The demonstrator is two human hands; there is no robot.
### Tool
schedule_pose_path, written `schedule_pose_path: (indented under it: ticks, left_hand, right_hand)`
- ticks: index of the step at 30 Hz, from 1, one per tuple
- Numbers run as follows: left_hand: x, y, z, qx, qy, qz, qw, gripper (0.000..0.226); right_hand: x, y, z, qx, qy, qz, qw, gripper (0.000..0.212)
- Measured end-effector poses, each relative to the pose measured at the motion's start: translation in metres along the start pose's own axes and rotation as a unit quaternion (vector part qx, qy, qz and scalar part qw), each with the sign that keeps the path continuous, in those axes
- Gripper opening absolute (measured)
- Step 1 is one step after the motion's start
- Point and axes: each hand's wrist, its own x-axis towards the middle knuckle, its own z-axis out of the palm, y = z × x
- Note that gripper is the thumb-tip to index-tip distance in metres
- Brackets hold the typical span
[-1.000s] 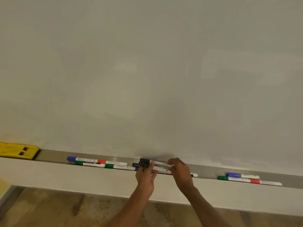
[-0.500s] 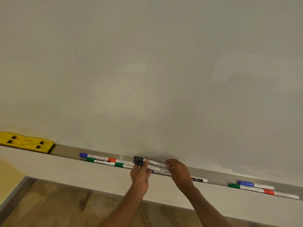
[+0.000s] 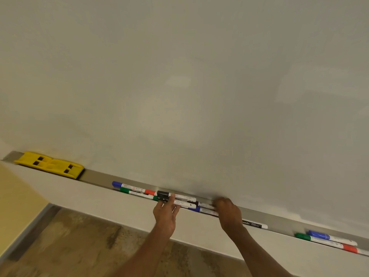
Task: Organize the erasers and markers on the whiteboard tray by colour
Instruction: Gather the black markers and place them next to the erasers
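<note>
A grey tray (image 3: 95, 177) runs along the bottom of the whiteboard. Two black-capped markers (image 3: 164, 193) lie along it at the middle. My left hand (image 3: 166, 211) grips them at the cap end, and my right hand (image 3: 227, 212) is closed over their other end. A blue-capped marker (image 3: 194, 209) lies just below them. To their left lie a blue-capped marker (image 3: 117, 184), a green-capped marker (image 3: 124, 189) and a red cap (image 3: 150, 192). Two yellow erasers (image 3: 49, 164) sit end to end at the tray's far left.
Right of my right hand lies a white marker with a black label (image 3: 253, 224). Further right are a blue marker (image 3: 317, 234), a green marker (image 3: 302, 236) and a red-capped one (image 3: 348, 248). The whiteboard (image 3: 179, 86) fills the view above. Below the ledge is a brown floor (image 3: 79, 246).
Both hands have slid the black markers left along the tray, up to the red cap. The view has swung, so the yellow erasers now show fully.
</note>
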Motion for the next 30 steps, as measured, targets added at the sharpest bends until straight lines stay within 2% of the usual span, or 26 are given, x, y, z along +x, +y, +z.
schedule_pose_path:
  ticks: [6,11,15,21,26,30]
  left_hand:
    - [-0.003,-0.010,0.006,0.007,-0.005,-0.011,1.000,0.037]
    - [-0.006,-0.021,0.012,0.013,-0.021,-0.021,0.999,0.038]
    - [-0.012,-0.031,0.017,0.023,-0.051,-0.033,0.998,0.035]
    - [-0.024,-0.046,0.034,0.037,-0.091,-0.040,0.994,0.035]
    - [-0.031,-0.045,0.038,0.044,-0.098,-0.033,0.994,0.036]
    - [-0.033,-0.038,0.035,0.055,-0.091,-0.026,0.994,0.039]
  right_hand:
    - [-0.005,0.012,0.002,-0.062,-0.003,-0.007,0.998,0.036]
    - [-0.013,0.020,0.004,-0.028,0.034,0.005,0.999,0.044]
    - [-0.018,0.028,0.000,0.044,0.047,0.016,0.998,0.038]
    - [-0.014,0.026,-0.005,0.113,0.021,-0.034,0.993,0.039]
    - [-0.011,0.014,-0.009,0.145,0.019,-0.063,0.987,0.032]
    - [-0.007,-0.001,-0.012,0.130,0.005,-0.093,0.987,0.029]
